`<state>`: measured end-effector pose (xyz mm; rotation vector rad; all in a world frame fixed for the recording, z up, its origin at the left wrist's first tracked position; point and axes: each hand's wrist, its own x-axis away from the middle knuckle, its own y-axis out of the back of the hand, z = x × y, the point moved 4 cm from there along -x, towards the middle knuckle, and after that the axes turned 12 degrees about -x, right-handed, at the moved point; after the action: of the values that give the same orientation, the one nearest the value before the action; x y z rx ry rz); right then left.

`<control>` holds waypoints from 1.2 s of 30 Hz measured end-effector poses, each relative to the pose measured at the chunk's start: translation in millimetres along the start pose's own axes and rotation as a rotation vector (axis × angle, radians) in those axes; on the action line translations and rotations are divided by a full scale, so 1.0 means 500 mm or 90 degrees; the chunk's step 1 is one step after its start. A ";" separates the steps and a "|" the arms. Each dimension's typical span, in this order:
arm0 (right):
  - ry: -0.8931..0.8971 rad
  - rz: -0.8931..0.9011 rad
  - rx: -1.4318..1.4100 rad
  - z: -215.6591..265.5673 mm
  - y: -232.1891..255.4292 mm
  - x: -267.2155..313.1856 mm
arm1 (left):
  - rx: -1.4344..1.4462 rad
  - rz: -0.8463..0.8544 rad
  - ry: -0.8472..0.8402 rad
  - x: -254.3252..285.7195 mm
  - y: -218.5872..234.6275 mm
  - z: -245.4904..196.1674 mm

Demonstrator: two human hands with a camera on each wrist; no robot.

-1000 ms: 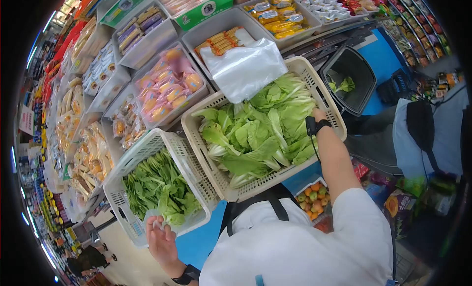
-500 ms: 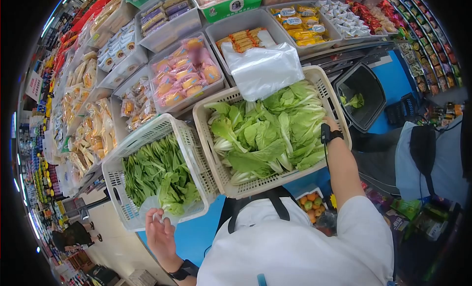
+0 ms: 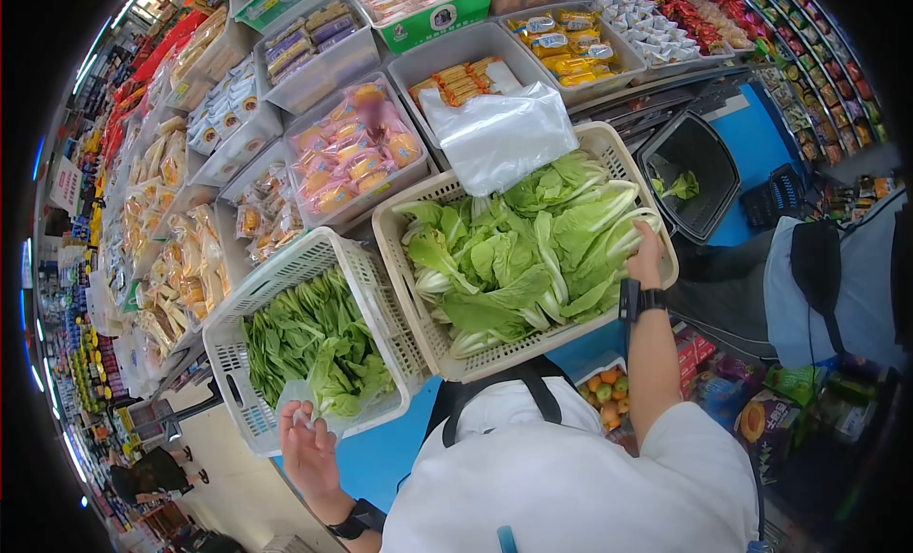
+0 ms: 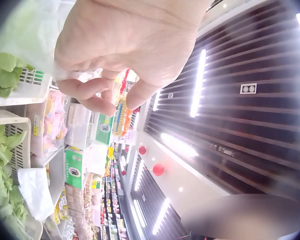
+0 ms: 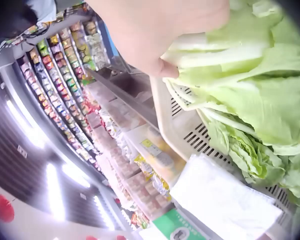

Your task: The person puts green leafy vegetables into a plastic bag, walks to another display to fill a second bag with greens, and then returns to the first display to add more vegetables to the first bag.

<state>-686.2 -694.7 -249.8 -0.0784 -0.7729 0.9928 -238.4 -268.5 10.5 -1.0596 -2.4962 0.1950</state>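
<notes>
Head cam looking steeply down over both crates. I'm seeing left wrist cam tilting up at ceiling lights, close under left hand. Right wrist cam pressing close on cabbage; sharing cabbage crate with head.

The cabbage is light green with white ribs, and it lies in a cream basket with a pattern of small holes. The spinach-like leaves are darker green, in a white basket of the same pattern. The plastic bags are milky white. The bin is black, the floor is blue. The person's shirt is white with black straps. Both wrist bands are black.
</notes>
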 end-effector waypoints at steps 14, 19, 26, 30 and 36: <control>0.380 0.221 -0.067 0.263 -0.152 0.231 | 0.021 0.014 -0.034 -0.012 0.042 -0.006; 0.234 0.278 -0.065 0.241 -0.164 0.203 | 0.030 -0.001 -0.050 -0.005 0.069 -0.008; 0.129 0.332 -0.041 0.186 -0.211 0.174 | -0.242 -0.138 -0.129 0.020 0.139 -0.015; -0.033 0.394 -0.073 0.142 -0.284 0.203 | -0.242 -0.141 -0.119 0.036 0.148 -0.013; -0.167 0.466 0.032 -0.094 -0.397 0.293 | -0.308 -0.188 -0.185 0.068 0.144 -0.044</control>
<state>-468.5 -680.6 -125.5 -0.1993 -0.9827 1.7412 -202.9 -194.7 20.7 -0.8577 -3.0167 -0.3898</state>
